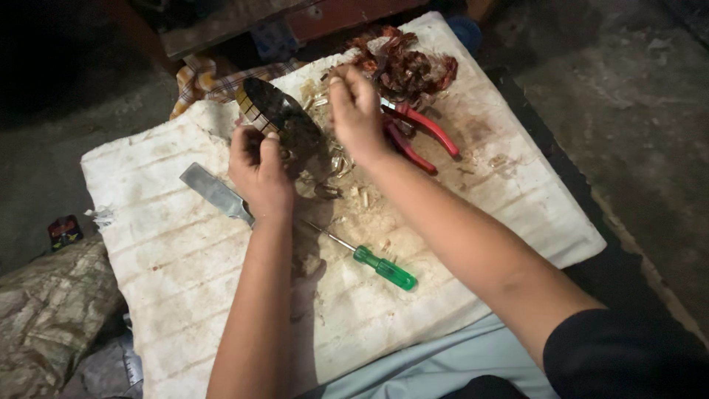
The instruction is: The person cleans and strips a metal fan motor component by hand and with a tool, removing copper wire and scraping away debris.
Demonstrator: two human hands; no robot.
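Green-handled screwdriver (384, 268) lies loose at six o'clock. Left hand (258, 166) grips the dark round laminated metal core (279, 112), which could slip. Right hand (358, 111), at one o'clock, seemingly pinches scraps; sharp edges might cut.

On the stained white foam slab (185, 258), the dark round laminated metal core (277, 111) stands near the centre, held at its lower edge by the left hand (258, 174). At its 3 o'clock sits the right hand (358, 111); beyond that lie the red-handled pliers (421, 133). The tangle of copper wire (402, 63) lies at 2 o'clock. The flat steel chisel (214, 192) lies at 8 o'clock, the green-handled screwdriver (377, 262) at 5 o'clock.
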